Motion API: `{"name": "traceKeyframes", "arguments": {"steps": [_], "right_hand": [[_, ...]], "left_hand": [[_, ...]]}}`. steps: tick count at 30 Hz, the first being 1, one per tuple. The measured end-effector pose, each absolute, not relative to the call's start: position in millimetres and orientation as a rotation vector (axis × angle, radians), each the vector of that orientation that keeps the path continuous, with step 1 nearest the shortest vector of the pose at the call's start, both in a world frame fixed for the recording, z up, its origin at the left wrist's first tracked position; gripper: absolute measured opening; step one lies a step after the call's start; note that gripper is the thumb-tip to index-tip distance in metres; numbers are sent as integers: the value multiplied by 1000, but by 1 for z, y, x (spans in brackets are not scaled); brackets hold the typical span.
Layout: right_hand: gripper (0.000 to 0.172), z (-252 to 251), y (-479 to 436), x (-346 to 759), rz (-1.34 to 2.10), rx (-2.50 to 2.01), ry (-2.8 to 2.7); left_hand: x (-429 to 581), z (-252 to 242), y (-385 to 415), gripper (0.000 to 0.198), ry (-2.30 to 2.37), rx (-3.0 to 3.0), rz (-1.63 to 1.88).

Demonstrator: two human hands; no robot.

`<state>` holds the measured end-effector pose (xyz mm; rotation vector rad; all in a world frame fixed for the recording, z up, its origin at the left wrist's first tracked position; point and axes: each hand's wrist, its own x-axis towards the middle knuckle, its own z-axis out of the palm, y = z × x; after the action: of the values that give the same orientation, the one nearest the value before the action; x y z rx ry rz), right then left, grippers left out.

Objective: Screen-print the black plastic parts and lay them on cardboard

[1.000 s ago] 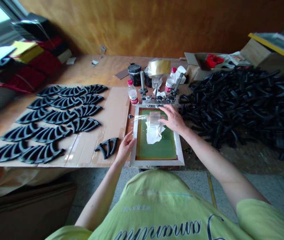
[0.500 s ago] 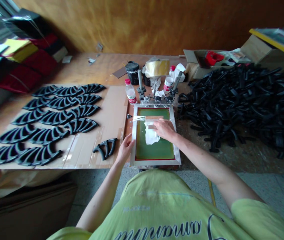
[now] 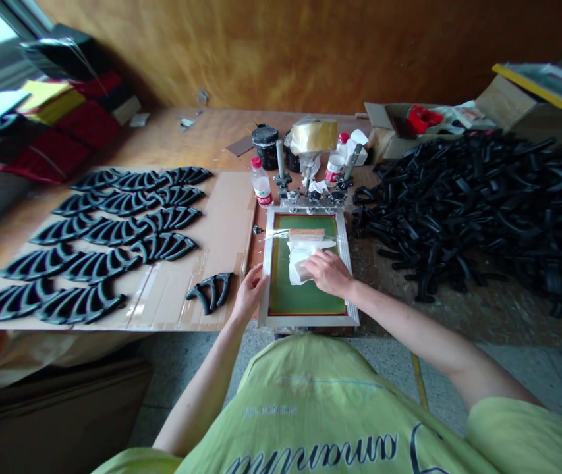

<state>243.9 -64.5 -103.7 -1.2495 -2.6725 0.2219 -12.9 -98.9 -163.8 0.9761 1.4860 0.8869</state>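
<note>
A screen printing frame (image 3: 352, 283) with green mesh lies in front of me. My left hand (image 3: 251, 289) grips its left edge, fingertips on the metal rim. My right hand (image 3: 329, 271) pinches a small flat scraper (image 3: 304, 268) over the white ink (image 3: 296, 257) on the mesh. Beyond that hand, a squeegee with a wooden edge (image 3: 308, 233) rests across the mesh, white ink along its near side. Metal clamps (image 3: 313, 199) hold the frame's far end.
Rows of black curved plastic parts (image 3: 112, 230) lie on cardboard to the left, with one part (image 3: 211, 291) nearer me. A large heap of black parts (image 3: 478, 204) fills the right. A bottle (image 3: 261, 183), a black tub (image 3: 265, 146) and a cup (image 3: 334, 167) stand behind the frame.
My right hand has drawn toward me with the scraper, away from the squeegee and down over the white ink. My left hand stays on the frame's edge.
</note>
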Motion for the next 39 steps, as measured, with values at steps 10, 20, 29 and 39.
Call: {"name": "traceKeyframes", "arguments": {"steps": [10,20,29,39], "right_hand": [[41,-79,-32,243,288,-1420,-2405],[32,-50,31,355,291,-1758,-1626],[31,-150,-43,303,658,-1799,-1922],[17,-130,-86,233,462,-1892,-2254]], "left_hand": [[-15,-138,-99,82,1462,962,901],[-3,-28,-46,51,1266,1080,1347],[13,0,1,38,1179,1094,1471],[59,-101,-122,70,1158,775,563]]}}
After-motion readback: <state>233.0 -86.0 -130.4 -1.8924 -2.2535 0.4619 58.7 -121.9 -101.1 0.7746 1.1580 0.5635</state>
